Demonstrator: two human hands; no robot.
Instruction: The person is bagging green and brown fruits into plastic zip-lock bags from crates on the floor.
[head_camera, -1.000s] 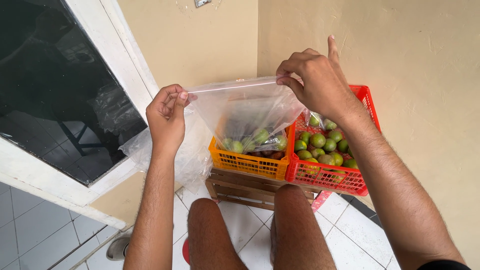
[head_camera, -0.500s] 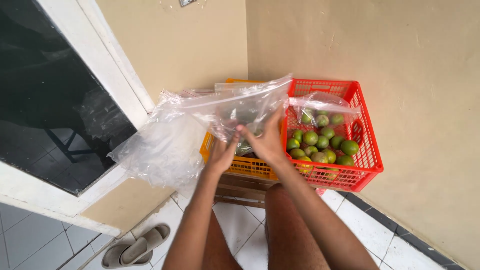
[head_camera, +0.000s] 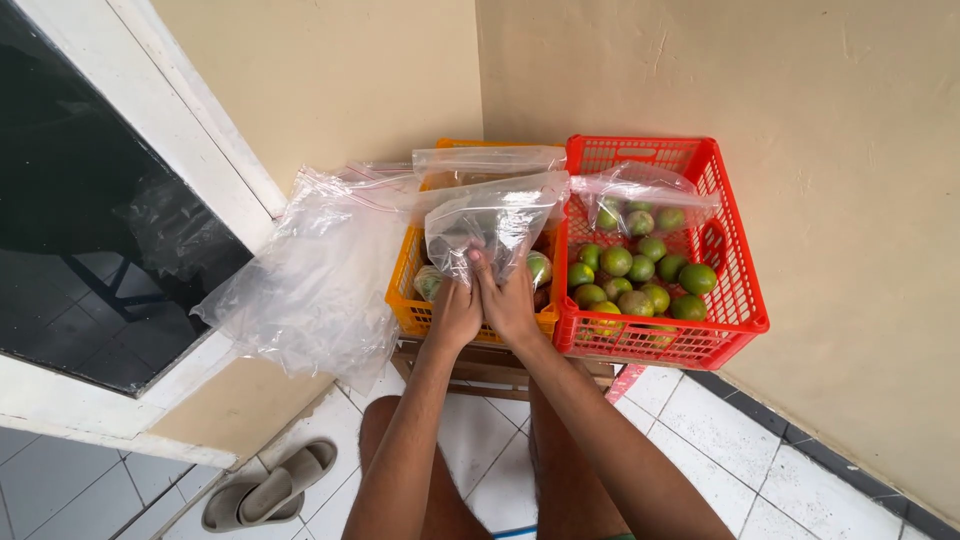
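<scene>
My left hand (head_camera: 453, 312) and my right hand (head_camera: 507, 300) are pressed together over the front of an orange basket (head_camera: 412, 297). Both grip the lower part of a clear plastic zip bag (head_camera: 490, 222) that stands upright in that basket with green fruit inside it. More clear bags (head_camera: 320, 270) spill over the basket's left side toward the window. A red basket (head_camera: 728, 300) to the right holds several green limes (head_camera: 630, 270) and another clear bag with limes (head_camera: 640, 200).
The baskets rest on a low wooden stool (head_camera: 490, 365) in a wall corner. A dark window with a white frame (head_camera: 200, 150) is at left. A pair of grey sandals (head_camera: 270, 485) lies on the tiled floor. My bare knees are below.
My hands came down from holding the bag's top edge stretched apart and are together low on the bag in the orange basket. The view has tilted downward.
</scene>
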